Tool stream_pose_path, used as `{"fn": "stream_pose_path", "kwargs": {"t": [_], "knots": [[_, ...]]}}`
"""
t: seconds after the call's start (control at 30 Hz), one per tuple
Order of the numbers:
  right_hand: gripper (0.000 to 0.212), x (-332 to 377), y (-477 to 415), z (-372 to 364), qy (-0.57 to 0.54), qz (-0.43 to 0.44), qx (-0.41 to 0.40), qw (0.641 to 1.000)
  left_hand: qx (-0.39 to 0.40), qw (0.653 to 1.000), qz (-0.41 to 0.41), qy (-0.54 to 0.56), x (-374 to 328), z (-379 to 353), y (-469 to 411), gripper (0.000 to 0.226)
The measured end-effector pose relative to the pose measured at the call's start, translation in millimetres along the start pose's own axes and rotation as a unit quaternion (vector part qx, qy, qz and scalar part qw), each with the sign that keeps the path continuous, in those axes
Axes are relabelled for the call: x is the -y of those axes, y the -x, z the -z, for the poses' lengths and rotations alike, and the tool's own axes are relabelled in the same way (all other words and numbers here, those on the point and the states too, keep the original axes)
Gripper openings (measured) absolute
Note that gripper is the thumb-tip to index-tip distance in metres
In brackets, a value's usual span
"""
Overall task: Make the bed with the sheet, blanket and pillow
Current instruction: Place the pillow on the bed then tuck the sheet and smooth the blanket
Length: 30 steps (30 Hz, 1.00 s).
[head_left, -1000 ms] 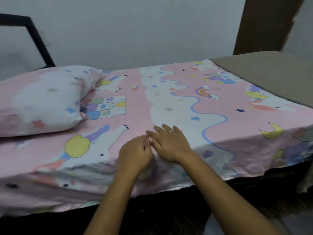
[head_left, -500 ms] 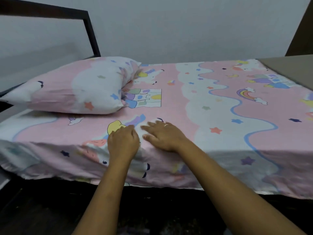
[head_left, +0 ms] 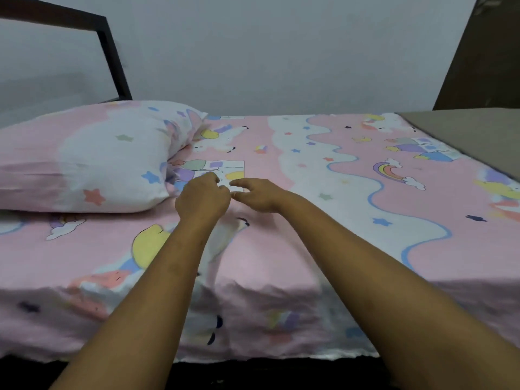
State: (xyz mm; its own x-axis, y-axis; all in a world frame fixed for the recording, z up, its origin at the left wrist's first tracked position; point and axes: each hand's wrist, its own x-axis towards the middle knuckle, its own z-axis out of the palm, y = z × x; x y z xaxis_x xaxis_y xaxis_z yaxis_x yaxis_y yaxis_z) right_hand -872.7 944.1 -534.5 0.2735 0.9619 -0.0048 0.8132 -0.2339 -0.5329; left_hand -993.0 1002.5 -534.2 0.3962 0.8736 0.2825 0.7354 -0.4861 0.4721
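Observation:
A pink cartoon-print sheet (head_left: 323,226) covers the mattress and hangs over the near edge, with a raised crease under my forearms. A pillow (head_left: 84,159) in the same print lies at the head end on the left. A grey-brown blanket (head_left: 472,136) lies across the foot end at the far right. Both my arms reach over the near edge to the middle of the bed. My left hand (head_left: 202,201) is over the castle print just right of the pillow, fingers curled, with nothing seen in it. My right hand (head_left: 257,195) is beside it, fingers loosely extended toward the left hand.
A dark metal headboard frame (head_left: 112,54) rises behind the pillow. A plain grey wall runs along the bed's far side. A brown panel (head_left: 484,52) stands at the back right. Dark floor shows below the sheet's hanging edge.
Both hands have moved from the sheet near the front edge farther onto the bed, toward the pillow. The view has swung left and closer.

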Motion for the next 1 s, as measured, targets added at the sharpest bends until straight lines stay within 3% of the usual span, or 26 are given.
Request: {"fn": "stream_pose_path", "kwargs": {"t": [0.2, 0.47, 0.6, 0.8, 0.93, 1.0], "knots": [[0.051, -35, -65, -37, 0.167, -0.043, -0.011, 0.985, 0.108, 0.986, -0.037, -0.119, 26, -73, -42, 0.046], [0.05, -28, -55, -51, 0.153, -0.046, -0.056, 0.986, 0.123, 0.985, -0.031, -0.12, 30, -77, -38, 0.05], [0.048, -19, -24, -55, 0.125, -0.06, -0.053, 0.989, 0.14, 0.98, -0.033, -0.139, 24, -62, -15, 0.052], [0.049, 9, 36, -53, 0.137, -0.086, 0.017, 0.987, 0.237, 0.952, -0.008, -0.191, 23, -21, 41, 0.054], [0.045, 35, 89, -60, 0.154, -0.094, -0.028, 0.983, 0.275, 0.944, -0.027, -0.179, 26, 13, 89, 0.06], [0.048, 48, 119, -61, 0.145, -0.088, -0.009, 0.985, 0.311, 0.933, -0.05, -0.175, 32, 34, 114, 0.063]]}}
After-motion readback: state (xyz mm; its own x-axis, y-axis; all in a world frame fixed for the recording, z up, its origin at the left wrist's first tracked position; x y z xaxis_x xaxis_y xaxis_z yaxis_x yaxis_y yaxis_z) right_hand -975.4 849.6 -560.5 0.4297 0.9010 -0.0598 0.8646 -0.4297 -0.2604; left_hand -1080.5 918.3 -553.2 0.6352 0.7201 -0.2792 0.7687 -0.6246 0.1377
